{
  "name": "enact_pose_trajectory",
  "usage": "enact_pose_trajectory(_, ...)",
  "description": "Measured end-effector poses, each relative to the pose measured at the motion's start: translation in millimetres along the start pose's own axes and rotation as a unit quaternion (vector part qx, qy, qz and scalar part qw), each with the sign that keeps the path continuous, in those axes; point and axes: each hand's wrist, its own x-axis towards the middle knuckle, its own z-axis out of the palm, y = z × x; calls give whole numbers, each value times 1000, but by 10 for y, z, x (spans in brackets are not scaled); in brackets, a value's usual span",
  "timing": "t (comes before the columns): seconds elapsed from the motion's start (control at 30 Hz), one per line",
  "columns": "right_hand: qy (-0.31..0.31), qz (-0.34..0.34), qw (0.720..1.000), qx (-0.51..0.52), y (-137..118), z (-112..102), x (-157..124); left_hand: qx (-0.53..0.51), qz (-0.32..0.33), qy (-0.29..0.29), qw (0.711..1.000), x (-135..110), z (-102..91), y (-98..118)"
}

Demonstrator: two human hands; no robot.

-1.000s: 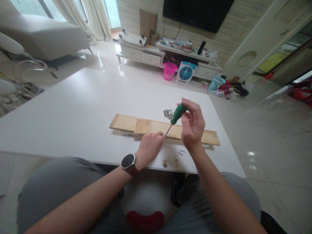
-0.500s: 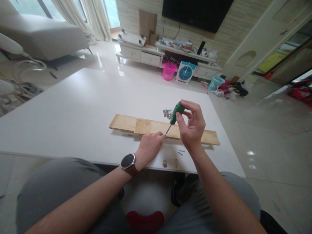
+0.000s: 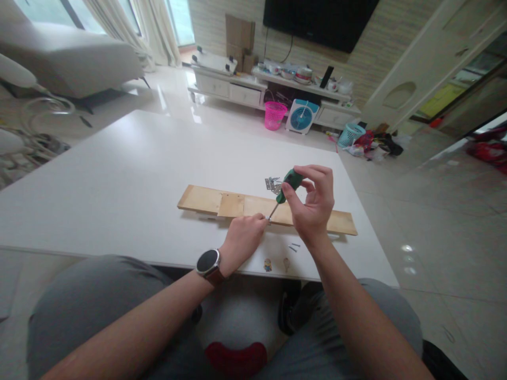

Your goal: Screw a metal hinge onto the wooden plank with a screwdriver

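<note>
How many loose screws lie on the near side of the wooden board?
2: an upper screw and, just below it in view, a lower screw, both on the white table, left of the right forearm, which may hide more.

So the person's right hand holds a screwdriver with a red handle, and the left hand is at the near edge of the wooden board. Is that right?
Not quite: the screwdriver has a green handle, as the head view shows. The right hand does hold it, and the left hand is at the near edge of the wooden board.

Free tabletop [image 3: 99, 195] leftward, metal pieces [image 3: 271, 184] beyond board [image 3: 200, 198]
</note>
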Motion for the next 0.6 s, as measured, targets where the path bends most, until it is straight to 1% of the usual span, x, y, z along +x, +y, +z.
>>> enact_pose_trajectory(0.1,-8,-1,1000,12,10,-5,-9,-3,1,2,1000,-3,-2,0)
enact_pose_trajectory(0.27,-27,24,997,69,61,8,-51,-4,3,1,1000,-2,5,-3)
enact_pose_trajectory(0.33,-24,21,997,64,50,6,-44,-3,1,-2,1000,0,1,-1)
enact_pose_trajectory(0.47,-12,3,1000,22,5,-7,-9,-1,-5,-6,1000,0,-10,5)
enact_pose_trajectory(0.6,-21,0,999,35,32,-2,-20,-1,-1,-3,1000,-4,-10,5)
